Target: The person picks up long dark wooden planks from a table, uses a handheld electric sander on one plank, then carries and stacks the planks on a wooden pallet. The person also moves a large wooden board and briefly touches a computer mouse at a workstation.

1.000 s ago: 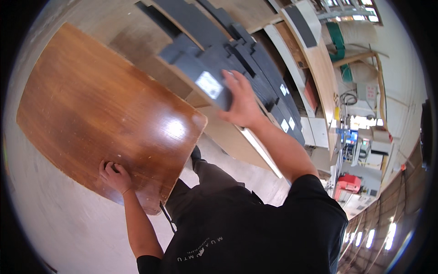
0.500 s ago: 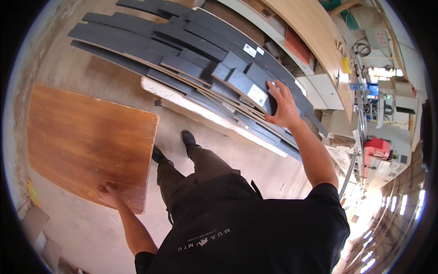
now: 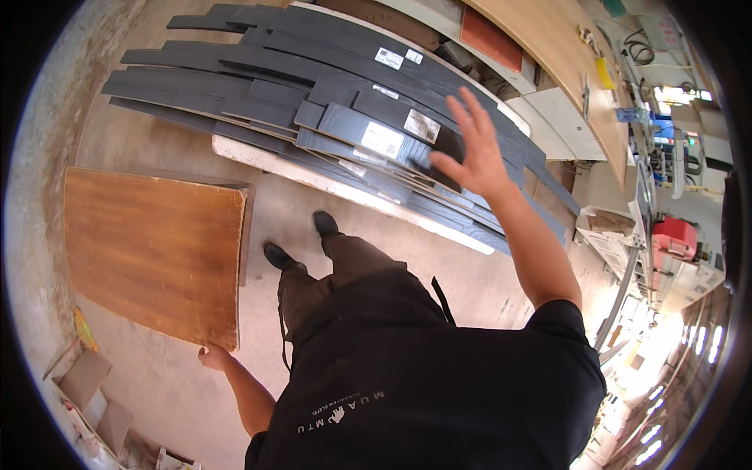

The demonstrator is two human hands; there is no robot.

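Note:
My right hand (image 3: 479, 157) is open, fingers spread, over the stack of dark grey boards (image 3: 258, 47). Nothing is in its grasp, and a dark blurred patch shows just left of its thumb. Close to its left lie a loose dark board (image 3: 345, 125) with a white label and another labelled dark board (image 3: 399, 106). Low on the left, my left hand (image 3: 216, 357) has its fingers curled beside the near corner of a brown wooden panel (image 3: 157, 243). Whether it touches the panel's edge I cannot tell; I see nothing held in it.
The grey boards lie on a pale support (image 3: 313, 180). Behind them runs a wooden workbench (image 3: 540, 47). A red machine (image 3: 675, 236) stands at the right. Cardboard pieces (image 3: 86, 380) are at the lower left, along the wall.
My right hand has come off the end of the labelled dark board and opened. That board sits farther left in the stack. My left hand has moved from over the brown panel to its near edge.

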